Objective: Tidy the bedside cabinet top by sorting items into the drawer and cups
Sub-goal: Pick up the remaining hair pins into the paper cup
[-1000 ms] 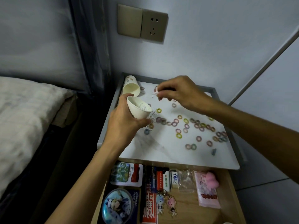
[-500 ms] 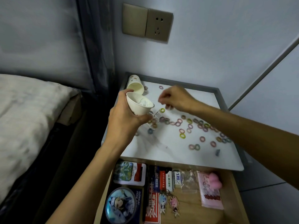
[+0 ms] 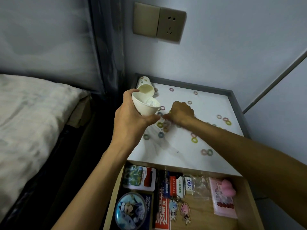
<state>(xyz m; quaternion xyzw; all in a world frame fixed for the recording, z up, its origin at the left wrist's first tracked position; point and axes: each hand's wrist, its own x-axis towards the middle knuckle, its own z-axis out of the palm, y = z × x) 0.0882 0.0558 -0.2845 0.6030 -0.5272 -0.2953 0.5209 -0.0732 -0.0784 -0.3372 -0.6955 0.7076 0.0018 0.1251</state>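
Down toward the counter the right hand has sunk since a moment ago. Its curled fingertips now sit among the small coloured hair rings just beside the paper cup. Whether its grip has closed on a ring I cannot tell, as the knuckles hide the fingertips.

The left hand holds that cup above the counter's left edge, grip clamped round its wall. The cup is tilted with its mouth toward the right hand, and something white and crumpled shows inside. A second cup lies on its side in the back left corner, touching the held cup's rim in this view. More rings lie scattered over the white top.

Below, the drawer stands open, holding a round tin, keychains and packets. A bed lies to the left, and a wall socket is above.
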